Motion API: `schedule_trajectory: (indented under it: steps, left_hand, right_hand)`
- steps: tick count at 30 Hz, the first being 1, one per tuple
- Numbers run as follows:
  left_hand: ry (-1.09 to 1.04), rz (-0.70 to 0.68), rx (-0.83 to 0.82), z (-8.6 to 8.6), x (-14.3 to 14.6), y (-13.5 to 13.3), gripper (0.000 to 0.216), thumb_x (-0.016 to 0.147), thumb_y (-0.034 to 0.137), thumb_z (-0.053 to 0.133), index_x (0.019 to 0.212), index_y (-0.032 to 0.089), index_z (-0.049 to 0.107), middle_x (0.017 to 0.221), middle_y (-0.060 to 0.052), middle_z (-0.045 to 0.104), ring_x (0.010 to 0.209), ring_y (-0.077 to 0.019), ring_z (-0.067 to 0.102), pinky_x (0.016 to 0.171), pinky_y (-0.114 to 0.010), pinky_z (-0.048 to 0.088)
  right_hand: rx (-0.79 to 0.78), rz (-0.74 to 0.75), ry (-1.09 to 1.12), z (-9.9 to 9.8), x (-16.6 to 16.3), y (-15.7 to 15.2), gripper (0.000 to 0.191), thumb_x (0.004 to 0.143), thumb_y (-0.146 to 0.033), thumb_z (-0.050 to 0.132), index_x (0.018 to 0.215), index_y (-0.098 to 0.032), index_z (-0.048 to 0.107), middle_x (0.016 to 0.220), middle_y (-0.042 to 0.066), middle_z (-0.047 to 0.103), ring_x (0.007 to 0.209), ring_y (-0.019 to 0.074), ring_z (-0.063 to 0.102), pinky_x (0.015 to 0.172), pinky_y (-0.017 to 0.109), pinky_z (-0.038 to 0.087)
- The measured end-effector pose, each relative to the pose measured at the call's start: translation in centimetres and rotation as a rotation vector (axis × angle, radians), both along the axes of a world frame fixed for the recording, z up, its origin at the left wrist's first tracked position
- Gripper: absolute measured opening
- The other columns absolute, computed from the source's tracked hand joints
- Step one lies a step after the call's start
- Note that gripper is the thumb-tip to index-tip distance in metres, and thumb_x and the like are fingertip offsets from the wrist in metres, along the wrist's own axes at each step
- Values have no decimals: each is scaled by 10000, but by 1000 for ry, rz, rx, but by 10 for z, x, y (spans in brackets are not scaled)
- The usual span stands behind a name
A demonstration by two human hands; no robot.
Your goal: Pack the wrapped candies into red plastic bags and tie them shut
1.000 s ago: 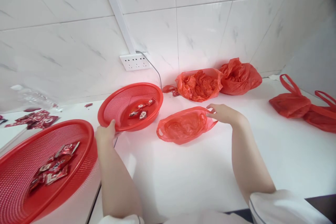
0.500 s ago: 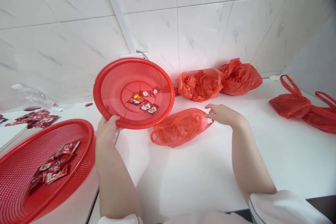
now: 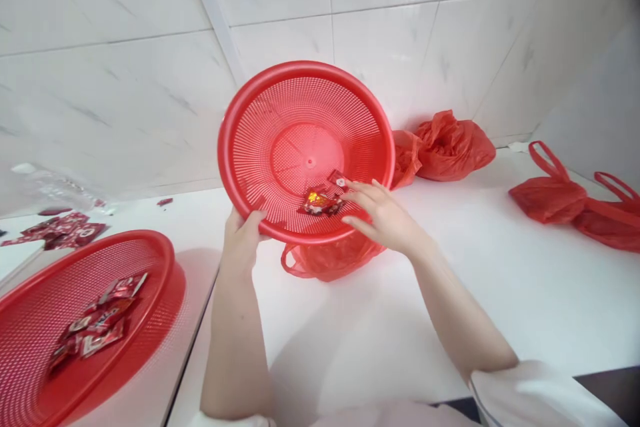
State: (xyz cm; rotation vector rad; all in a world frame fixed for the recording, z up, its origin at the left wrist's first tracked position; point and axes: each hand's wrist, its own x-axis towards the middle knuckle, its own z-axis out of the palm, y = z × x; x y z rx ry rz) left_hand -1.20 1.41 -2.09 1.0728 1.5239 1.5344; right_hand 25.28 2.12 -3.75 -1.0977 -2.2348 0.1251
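My left hand grips the lower rim of a round red mesh basket, held up off the counter and tilted toward me. Several small red wrapped packets have slid to the basket's lower edge. My right hand reaches into the basket from the right, fingers spread and touching the packets. Under the basket an open red plastic bag lies on the white counter, partly hidden by the basket and my right hand.
A second, larger red mesh basket with several packets stands at the front left. More red plastic bags lie against the tiled wall, and two with handles at the right. Loose packets lie at the far left.
My left hand has lifted the basket off the counter, raised it and tilted it over the open bag. My right hand left the bag's rim and moved into the basket onto the packets.
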Motion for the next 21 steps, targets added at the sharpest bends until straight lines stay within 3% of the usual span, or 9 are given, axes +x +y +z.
schedule_trajectory:
  steps: [2, 5, 8, 11, 17, 21]
  left_hand:
    - [-5, -57, -3, -1, 6, -2, 334, 713, 250, 632, 1040, 183, 637, 994, -73, 690, 755, -195, 682, 591, -306, 599]
    - [9, -84, 9, -3, 9, -3, 305, 730, 281, 631, 1018, 179, 642, 965, -69, 695, 723, -188, 676, 572, -297, 594]
    - [0, -70, -9, -5, 9, -2, 328, 732, 267, 623, 1050, 189, 637, 958, -61, 698, 700, -182, 672, 558, -299, 592]
    - [-41, -76, -48, -7, 9, 1, 344, 728, 245, 620, 1068, 191, 631, 961, -56, 697, 701, -180, 676, 573, -312, 598]
    - [-74, -76, -49, -12, 11, 6, 341, 729, 227, 619, 1069, 197, 630, 974, -48, 694, 744, -175, 685, 649, -333, 610]
    - [-87, -56, -48, -14, 7, 8, 370, 721, 224, 618, 1089, 197, 622, 980, -59, 690, 756, -186, 688, 637, -345, 614]
  right_hand:
    - [-51, -90, -148, -13, -18, 0, 621, 933, -572, 427, 1426, -194, 431, 1483, 168, 422, 1383, 336, 364, 1129, 608, 198]
    - [-152, -180, -259, -27, -34, 0, 784, 897, -646, 421, 1494, -147, 325, 1430, 232, 459, 1296, 397, 448, 1045, 610, 315]
    - [-192, -96, -255, -28, -35, 2, 636, 925, -500, 497, 1476, -209, 371, 1315, 169, 575, 1149, 331, 569, 935, 471, 448]
    - [-214, -50, -205, -24, -27, 7, 463, 925, -340, 549, 1380, -265, 500, 1210, 101, 647, 1097, 277, 600, 863, 387, 488]
    - [-207, -20, 119, -30, -18, 18, 277, 965, -345, 475, 1168, -254, 640, 1086, 58, 698, 987, 200, 654, 852, 330, 505]
    - [-216, -106, 472, -31, -16, 22, 268, 942, -409, 489, 1025, -215, 654, 952, 48, 709, 741, 158, 661, 700, 272, 505]
